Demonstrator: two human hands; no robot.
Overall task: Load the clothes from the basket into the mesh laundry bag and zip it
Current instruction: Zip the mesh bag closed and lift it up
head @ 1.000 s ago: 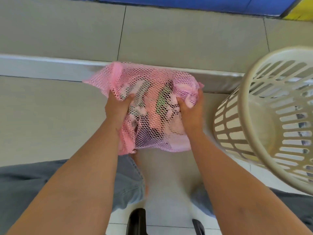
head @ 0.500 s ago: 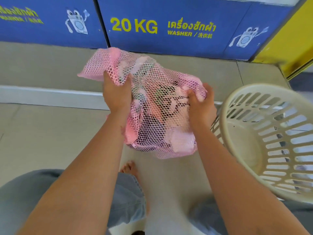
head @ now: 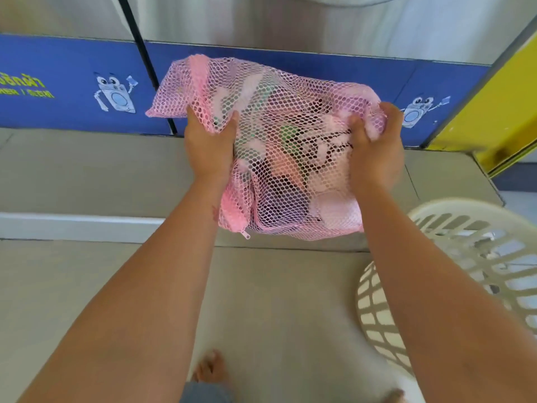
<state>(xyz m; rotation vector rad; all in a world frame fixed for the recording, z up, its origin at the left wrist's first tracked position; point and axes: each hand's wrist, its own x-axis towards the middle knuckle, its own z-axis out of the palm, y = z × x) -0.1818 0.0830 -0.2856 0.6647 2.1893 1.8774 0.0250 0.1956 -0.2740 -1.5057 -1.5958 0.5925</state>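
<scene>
A pink mesh laundry bag stuffed with pink, green and dark clothes hangs in the air in front of me. My left hand grips its left side, thumb over the mesh. My right hand grips a bunch of mesh on its right side. A small zipper pull dangles at the bag's lower left corner. The cream plastic laundry basket stands at the lower right, beside my right forearm; the part of its inside that shows holds no clothes.
Blue panels with washer cartoons run along the base of steel washing machines ahead. A yellow panel stands at the right. A raised tiled step with a white edge lies below. My bare feet are on the floor.
Both hands have lifted the bag higher and forward, away from the step and up toward the machines. The view has tilted up, and the basket now sits lower right.
</scene>
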